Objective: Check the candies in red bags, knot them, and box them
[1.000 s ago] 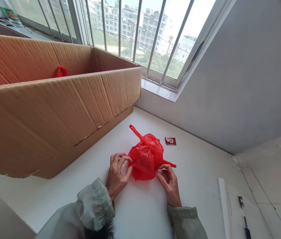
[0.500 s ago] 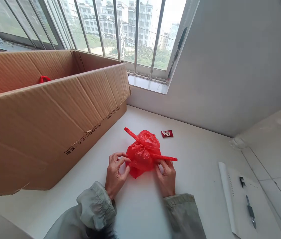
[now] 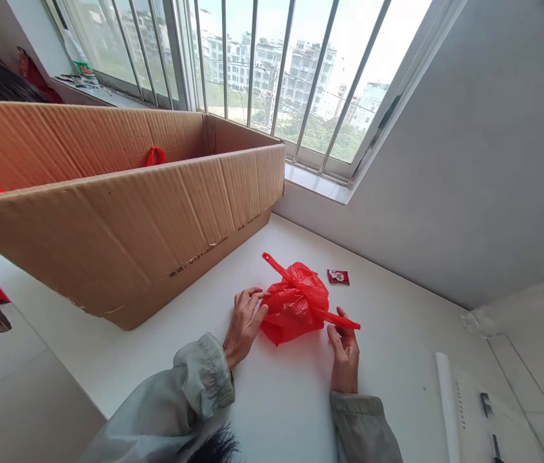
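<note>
A knotted red plastic bag (image 3: 296,303) lies on the white table, its two twisted ends sticking out to the upper left and lower right. What it contains is hidden. At the bag's left side is my left hand (image 3: 244,323), fingers stretched out and the tips at the plastic. My right hand (image 3: 345,354) rests to the right, thumb and fingers apart, close under the bag's right end; I cannot tell if it touches. Just beyond the bag lies a small dark red packet (image 3: 338,276).
A large open cardboard box (image 3: 166,218) stands at the left, with a red loop (image 3: 155,156) showing inside. Behind is a barred window (image 3: 281,83). At the lower right lie a sheet of paper (image 3: 448,405), a black clip (image 3: 486,403) and a pen (image 3: 496,447).
The camera view has swung left, so the scene sits farther right. My left fingers have straightened, and my right hand has loosened and moved slightly away from the bag.
</note>
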The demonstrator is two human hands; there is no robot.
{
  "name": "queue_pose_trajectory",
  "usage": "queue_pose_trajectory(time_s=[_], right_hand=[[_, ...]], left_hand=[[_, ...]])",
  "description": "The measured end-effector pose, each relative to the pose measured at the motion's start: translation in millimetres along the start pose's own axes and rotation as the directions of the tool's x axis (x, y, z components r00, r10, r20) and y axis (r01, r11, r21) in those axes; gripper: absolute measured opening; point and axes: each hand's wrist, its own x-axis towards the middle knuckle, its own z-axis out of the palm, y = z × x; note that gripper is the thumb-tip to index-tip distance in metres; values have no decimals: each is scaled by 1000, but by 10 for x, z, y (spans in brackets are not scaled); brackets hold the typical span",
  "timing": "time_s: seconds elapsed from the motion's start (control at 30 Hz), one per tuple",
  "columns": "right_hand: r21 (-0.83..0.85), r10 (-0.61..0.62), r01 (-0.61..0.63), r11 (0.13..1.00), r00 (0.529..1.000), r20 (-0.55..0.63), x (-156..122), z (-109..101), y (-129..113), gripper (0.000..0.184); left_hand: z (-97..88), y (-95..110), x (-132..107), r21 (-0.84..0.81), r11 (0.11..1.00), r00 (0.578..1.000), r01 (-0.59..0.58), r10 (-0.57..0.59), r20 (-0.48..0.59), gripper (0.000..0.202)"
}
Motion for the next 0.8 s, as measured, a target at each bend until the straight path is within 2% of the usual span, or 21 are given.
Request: queue_pose_trajectory(time_s=[0.07,0.2,0.33,0.4,0.47,0.63,0.8], right_hand=[[43,27,-28,999,1000,13,11,13,2,65],[73,-35,35,997,999,-8,64,41,2,49],[94,-123,125,988,992,-22,100,73,-60,37],[71,-144,146,987,989,-39,111,121,-100,37],[57,-134,141,988,985,-104,132,208,-128,40],[103,-78,114,988,951,-300,279,495,-105,45],[195,-9,79,978,940,-340,337,621,-51,43]], left_hand=[[-7,-3,17,4,999,999,32,-33,25,42],[-46,-40,146,-13,997,994,77,-76,74,49],[-15,-81,470,-84,983,982,161,-151,115,47],[45,-88,653,-147,971,975,190,-170,142,44],[117,-90,804,-228,951,971,208,-173,167,41],[249,-122,933,-464,845,956,265,-170,237,40],[209,-181,841,-650,669,932,362,-234,277,37]])
